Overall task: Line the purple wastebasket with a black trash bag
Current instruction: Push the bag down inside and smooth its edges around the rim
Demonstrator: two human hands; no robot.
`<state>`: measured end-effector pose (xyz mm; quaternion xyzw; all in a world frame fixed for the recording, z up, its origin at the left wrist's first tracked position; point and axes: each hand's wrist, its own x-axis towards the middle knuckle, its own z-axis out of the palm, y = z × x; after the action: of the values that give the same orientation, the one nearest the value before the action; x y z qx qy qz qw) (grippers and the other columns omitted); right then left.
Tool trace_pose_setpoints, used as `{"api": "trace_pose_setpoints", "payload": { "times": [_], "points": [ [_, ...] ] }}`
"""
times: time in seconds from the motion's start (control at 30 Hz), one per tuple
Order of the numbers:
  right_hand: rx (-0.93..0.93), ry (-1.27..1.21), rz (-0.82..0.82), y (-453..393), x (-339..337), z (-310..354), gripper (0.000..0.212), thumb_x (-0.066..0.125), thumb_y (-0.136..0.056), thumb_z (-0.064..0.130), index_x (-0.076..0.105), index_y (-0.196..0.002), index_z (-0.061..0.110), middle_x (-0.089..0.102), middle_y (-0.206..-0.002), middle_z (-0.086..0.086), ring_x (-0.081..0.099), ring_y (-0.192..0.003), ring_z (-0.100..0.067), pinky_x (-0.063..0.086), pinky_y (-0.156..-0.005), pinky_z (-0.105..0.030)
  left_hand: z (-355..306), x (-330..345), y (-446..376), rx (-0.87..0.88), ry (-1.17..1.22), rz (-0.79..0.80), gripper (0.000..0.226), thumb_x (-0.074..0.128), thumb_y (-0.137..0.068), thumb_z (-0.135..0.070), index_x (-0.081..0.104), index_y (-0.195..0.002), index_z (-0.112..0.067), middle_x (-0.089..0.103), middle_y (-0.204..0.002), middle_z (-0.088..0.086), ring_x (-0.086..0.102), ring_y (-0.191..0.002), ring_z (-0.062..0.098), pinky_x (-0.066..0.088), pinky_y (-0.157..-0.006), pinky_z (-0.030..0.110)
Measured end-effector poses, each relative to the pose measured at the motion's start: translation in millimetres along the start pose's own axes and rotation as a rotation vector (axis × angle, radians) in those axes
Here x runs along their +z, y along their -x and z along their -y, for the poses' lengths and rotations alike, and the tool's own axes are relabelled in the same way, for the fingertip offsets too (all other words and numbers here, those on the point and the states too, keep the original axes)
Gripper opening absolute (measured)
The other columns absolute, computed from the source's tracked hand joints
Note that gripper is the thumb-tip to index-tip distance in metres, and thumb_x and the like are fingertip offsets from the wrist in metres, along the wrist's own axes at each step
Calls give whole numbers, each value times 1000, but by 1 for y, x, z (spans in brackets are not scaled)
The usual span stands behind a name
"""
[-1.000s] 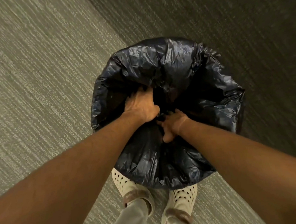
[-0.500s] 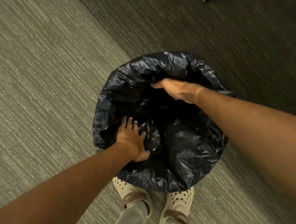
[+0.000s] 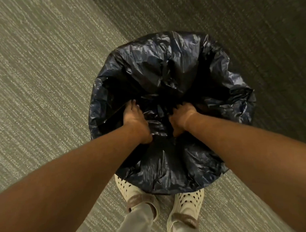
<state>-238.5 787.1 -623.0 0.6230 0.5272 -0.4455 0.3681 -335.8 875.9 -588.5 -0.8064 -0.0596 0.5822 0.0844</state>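
The black trash bag (image 3: pixel 163 65) is spread wide over the wastebasket and hides it completely; no purple shows. The bag's glossy, crinkled plastic folds outward all around and sinks into a dark hollow in the middle. My left hand (image 3: pixel 135 123) is at the near left of the hollow, fingers together and pointing into it, thumb tucked against a fold of plastic. My right hand (image 3: pixel 181 118) is close beside it at the near right, with its fingers curled into the plastic and partly hidden by it.
The basket stands on grey striped carpet (image 3: pixel 40 86), with a darker carpet band (image 3: pixel 250 22) beyond it. My two cream perforated clogs (image 3: pixel 187 202) and grey trouser legs are right against the near side of the bag.
My right hand has come back from the bag's far rim to the near middle, beside my left hand. My left hand has closed its spread fingers on the plastic.
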Motion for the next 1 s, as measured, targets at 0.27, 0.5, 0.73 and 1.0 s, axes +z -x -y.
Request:
{"api": "trace_pose_setpoints", "payload": {
  "times": [0.27, 0.5, 0.73, 1.0],
  "points": [
    [-55, -752, -177, -22, -25, 4, 48, 55, -91, 24, 50, -138, 16, 55, -138, -11, 54, -122, -28, 46, -98, -32, -18, 0, 4, 65, -24, 49, 80, 25, -91, -62, 12, -156, -17, 2, -163, 19, -4, -148, 45, -9, -114, 63],
    [10, -450, -93, -52, -4, 5, 74, 48, -94, 42, 11, -155, 25, 17, -162, -10, 22, -146, -33, 26, -116, -41, -18, 4, 2, 47, -41, 121, 86, 19, -88, -72, 11, -156, -20, 0, -162, 22, -8, -146, 49, -11, -112, 66],
    [73, -313, -80, -61, 8, 18, 89, 42, -92, 59, -12, -154, 25, -6, -164, -8, -1, -150, -31, 9, -119, -46, -19, 4, 4, 47, 5, 141, 77, 20, -93, -64, 9, -156, -22, 1, -162, 24, -5, -145, 51, -8, -113, 66],
    [-42, -756, -190, 2, -12, 6, 38, 46, -97, 28, 56, -130, 13, 55, -138, -13, 50, -128, -30, 41, -99, -31, 5, -28, 18, 25, 879, -323, 39, 48, -89, -27, 62, -122, -12, 58, -131, 18, 55, -119, 37, 43, -98, 38]
  ]
}}
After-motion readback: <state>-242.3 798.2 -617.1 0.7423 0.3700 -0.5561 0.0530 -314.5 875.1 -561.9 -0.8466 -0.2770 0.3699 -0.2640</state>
